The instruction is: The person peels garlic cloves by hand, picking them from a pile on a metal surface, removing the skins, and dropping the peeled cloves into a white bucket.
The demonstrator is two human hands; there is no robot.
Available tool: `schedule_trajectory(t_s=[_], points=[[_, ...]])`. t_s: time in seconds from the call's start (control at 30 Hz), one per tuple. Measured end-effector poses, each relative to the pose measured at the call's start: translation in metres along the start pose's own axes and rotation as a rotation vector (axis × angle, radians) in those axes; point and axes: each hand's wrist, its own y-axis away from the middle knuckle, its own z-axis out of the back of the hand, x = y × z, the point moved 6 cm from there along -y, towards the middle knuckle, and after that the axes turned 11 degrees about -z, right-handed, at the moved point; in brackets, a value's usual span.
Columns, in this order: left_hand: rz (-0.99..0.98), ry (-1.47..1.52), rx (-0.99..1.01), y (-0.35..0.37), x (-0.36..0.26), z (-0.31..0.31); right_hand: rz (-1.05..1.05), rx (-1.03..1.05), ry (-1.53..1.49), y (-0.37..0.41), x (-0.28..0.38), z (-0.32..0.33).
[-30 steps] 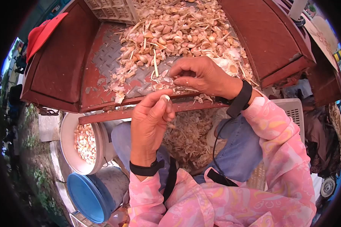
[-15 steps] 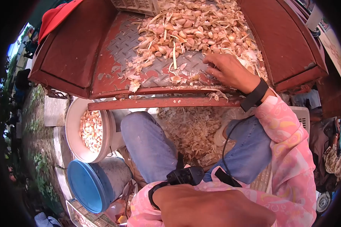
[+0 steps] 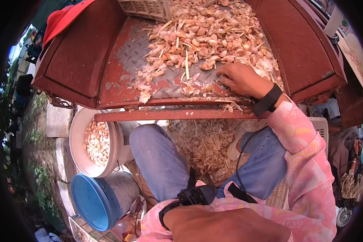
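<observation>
My right hand low over the metal bed, my left drawn across my lap

My right hand (image 3: 242, 79) reaches forward, palm down, fingers curled beside the near edge of the garlic pile (image 3: 205, 36); I can't tell whether they grip anything. My left hand (image 3: 230, 224) lies bent across me, its fingers out of sight, so I can't tell its grip. I count two buckets: one white (image 3: 77, 147), holding cloves (image 3: 97, 143) too many to count, and one blue-topped (image 3: 90, 201). One red cap (image 3: 64, 19) sits at upper left.

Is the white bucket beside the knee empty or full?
Partly full: garlic cloves lie inside the white bucket, and part of its inside shows bare.
</observation>
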Motion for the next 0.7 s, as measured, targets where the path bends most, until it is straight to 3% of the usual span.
schedule_trajectory(t_s=[0.07, 0.13, 0.2, 0.27, 0.33, 0.37, 0.43, 0.5, 0.57, 0.6, 0.63, 0.7], points=[[0.034, -0.031, -0.012, -0.006, -0.013, 0.012, 0.036, -0.024, -0.048, 0.005, 0.008, 0.001], [0.16, -0.284, 0.507, -0.024, -0.026, 0.014, 0.067, -0.085, -0.108, 0.007, 0.011, 0.008], [0.02, -0.888, 0.093, -0.015, -0.042, 0.029, 0.085, -0.149, -0.156, 0.012, 0.012, 0.019], [-0.029, -1.203, -0.427, 0.001, -0.054, 0.081, 0.068, -0.231, -0.476, 0.017, 0.011, 0.033], [0.027, -1.199, -0.654, 0.026, -0.062, 0.132, 0.039, -0.209, -0.624, 0.02, 0.016, 0.036], [0.028, -1.199, -0.651, 0.03, -0.059, 0.143, 0.015, -0.187, -0.779, 0.022, 0.017, 0.036], [0.029, -1.028, -0.868, 0.044, -0.052, 0.167, 0.091, -0.223, -0.76, 0.028, 0.028, 0.038], [0.045, -0.857, -0.9, 0.051, -0.045, 0.182, 0.291, -0.195, -0.662, 0.04, 0.052, 0.038], [0.004, -0.351, -0.958, 0.056, -0.033, 0.193, 0.529, -0.196, -0.415, 0.054, 0.072, 0.023], [-0.04, -0.298, -1.032, 0.059, -0.033, 0.197, 0.539, -0.145, -0.366, 0.059, 0.079, 0.01], [-0.024, -0.289, -1.021, 0.067, -0.036, 0.202, 0.555, -0.129, -0.337, 0.063, 0.085, 0.007], [-0.013, 0.086, -0.947, 0.081, -0.046, 0.21, 0.588, -0.148, -0.355, 0.061, 0.086, 0.011]])
